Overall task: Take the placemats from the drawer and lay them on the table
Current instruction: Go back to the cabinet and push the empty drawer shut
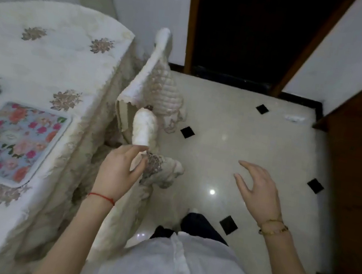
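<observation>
Floral placemat (14, 140) on the table (45, 65), left of my left hand (121, 170) pinching the chair cover (144, 129); right hand (259, 188) spread loose, empty.

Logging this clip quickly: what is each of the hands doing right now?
Left hand: pinching the covered chair back.
Right hand: open, holding nothing, above the floor.

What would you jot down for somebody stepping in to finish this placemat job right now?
Left hand: grips the fabric-covered chair beside the table.
Right hand: open, holds nothing.
Things: one floral placemat lies flat on the table, near its edge.
Done: that placemat is laid.
Left: any further placemats. The drawer is out of view, and neither hand carries one.
</observation>
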{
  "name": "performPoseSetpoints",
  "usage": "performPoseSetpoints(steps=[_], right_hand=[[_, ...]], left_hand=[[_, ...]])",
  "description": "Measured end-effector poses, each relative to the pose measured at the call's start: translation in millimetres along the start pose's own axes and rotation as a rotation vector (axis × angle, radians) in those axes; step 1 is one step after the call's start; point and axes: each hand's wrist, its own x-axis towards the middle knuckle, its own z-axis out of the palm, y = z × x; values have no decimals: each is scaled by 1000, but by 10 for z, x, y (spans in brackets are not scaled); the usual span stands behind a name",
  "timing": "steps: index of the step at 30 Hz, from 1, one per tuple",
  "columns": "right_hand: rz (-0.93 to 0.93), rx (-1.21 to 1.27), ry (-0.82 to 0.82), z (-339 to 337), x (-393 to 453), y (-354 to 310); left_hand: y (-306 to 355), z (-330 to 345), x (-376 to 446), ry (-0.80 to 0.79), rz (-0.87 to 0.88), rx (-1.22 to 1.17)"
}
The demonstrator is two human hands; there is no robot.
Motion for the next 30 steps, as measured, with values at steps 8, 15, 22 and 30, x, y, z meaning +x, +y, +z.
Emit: performPoseSetpoints(steps=[8, 15, 22, 30], right_hand=[[320, -91, 202, -472, -1211, 552], [591, -94, 392, -817, -2404, 896], [819, -120, 555, -1139, -3483, 1080], [1007, -145, 707, -1260, -4343, 1157]], left_hand=[[915, 598, 194, -195, 313, -84], [1942, 1218, 35, -348, 632, -133], [2982, 1808, -471, -486, 860, -204], [3842, 2269, -1042, -619, 1074, -222]])
